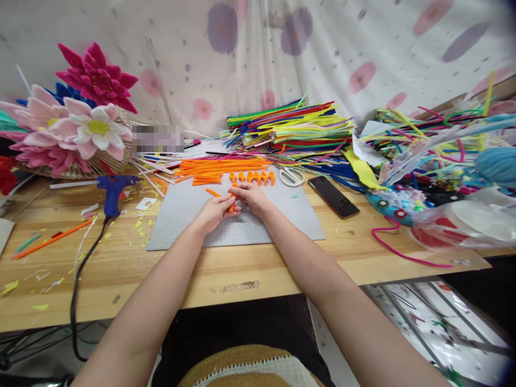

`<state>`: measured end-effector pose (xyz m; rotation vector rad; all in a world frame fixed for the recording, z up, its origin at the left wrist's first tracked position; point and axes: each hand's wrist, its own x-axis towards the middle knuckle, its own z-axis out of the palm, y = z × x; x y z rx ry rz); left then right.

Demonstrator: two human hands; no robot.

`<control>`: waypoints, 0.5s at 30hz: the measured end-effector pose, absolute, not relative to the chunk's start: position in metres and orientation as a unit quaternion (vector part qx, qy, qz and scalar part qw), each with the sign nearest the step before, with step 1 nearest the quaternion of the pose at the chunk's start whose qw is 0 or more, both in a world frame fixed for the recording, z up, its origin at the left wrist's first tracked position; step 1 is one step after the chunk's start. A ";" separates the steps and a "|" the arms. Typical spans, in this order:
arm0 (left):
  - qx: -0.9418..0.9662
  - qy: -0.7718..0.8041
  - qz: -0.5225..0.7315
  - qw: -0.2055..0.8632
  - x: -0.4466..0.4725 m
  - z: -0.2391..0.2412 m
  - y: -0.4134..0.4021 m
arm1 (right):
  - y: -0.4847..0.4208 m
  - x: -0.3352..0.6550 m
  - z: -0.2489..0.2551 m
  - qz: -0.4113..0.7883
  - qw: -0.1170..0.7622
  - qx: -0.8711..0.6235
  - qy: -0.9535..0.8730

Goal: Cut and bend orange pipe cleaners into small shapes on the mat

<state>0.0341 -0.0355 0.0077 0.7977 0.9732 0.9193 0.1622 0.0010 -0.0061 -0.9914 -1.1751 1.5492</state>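
Both hands meet over a grey cutting mat (250, 235). My left hand (215, 213) is closed on an orange pipe cleaner (231, 206). At its upper end, my right hand (250, 196) pinches the same orange pipe cleaner; my fingers hide part of it. Another short orange pipe cleaner (212, 192) lies just beyond my left hand. A row of several bent orange pieces (258, 177) sits past my right hand. Behind them are a bundle of short orange pieces (206, 178) and a pile of longer orange pipe cleaners (229, 165).
Scissors (292, 177) and a phone (332, 196) lie to the right. A blue glue gun (115, 194) with a trailing cord stands left, near pipe-cleaner flowers (60, 126). Colourful pipe cleaners (298, 126) are heaped behind. A plastic-wrapped roll (467, 220) sits far right.
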 end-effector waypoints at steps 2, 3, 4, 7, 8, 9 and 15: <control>0.345 0.439 0.434 0.707 0.036 0.007 -0.036 | 0.003 0.159 -0.008 0.630 0.481 -0.414 -0.447; 0.337 0.442 0.447 0.701 0.037 0.006 -0.036 | 0.004 0.157 -0.009 0.633 0.487 -0.414 -0.437; 0.331 0.445 0.458 0.695 0.038 0.006 -0.036 | 0.005 0.157 -0.010 0.638 0.491 -0.409 -0.430; 0.325 0.451 0.461 0.692 0.038 0.007 -0.035 | 0.007 0.161 -0.010 0.666 0.483 -0.374 -0.428; 0.325 0.450 0.451 0.699 0.037 0.008 -0.036 | 0.007 0.164 -0.009 0.679 0.476 -0.358 -0.430; 0.325 0.445 0.439 0.710 0.036 0.009 -0.036 | 0.007 0.167 -0.008 0.691 0.466 -0.344 -0.432; 0.254 0.383 0.375 0.806 0.029 0.014 -0.036 | 0.003 0.176 0.000 0.755 0.419 -0.287 -0.415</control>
